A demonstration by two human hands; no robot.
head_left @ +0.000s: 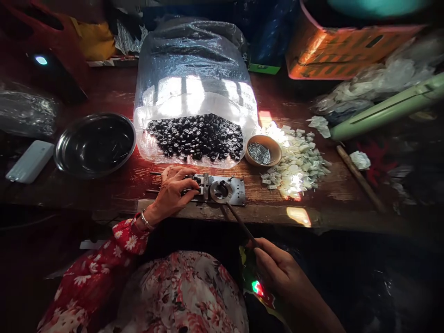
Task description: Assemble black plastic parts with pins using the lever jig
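Figure. A small metal jig (pixel 229 190) sits at the near edge of a wooden counter (pixel 335 194), seen from the wearer's viewpoint. We see the left hand (pixel 173 192), with a bangle (pixel 146 220) at the wrist and a red floral sleeve (pixel 120 243) behind it, curled over the jig, its fingers (pixel 185 181) together and pressing on the metal. The right hand (pixel 277 270) lies nearer the body, its fingers (pixel 264 259) clamped on a dark rod (pixel 241 226), whose far end reaches a round ring (pixel 221 192) on the jig. We judge that steady work depends on the left hand pinning the jig flat and the rod staying in line with the ring. Close by lie a clear bag (pixel 194 60) of small black round parts (pixel 194 136), a wooden bowl (pixel 274 148) of steel pins (pixel 259 153), a pile of white flakes (pixel 294 162) and a steel basin (pixel 95 115).
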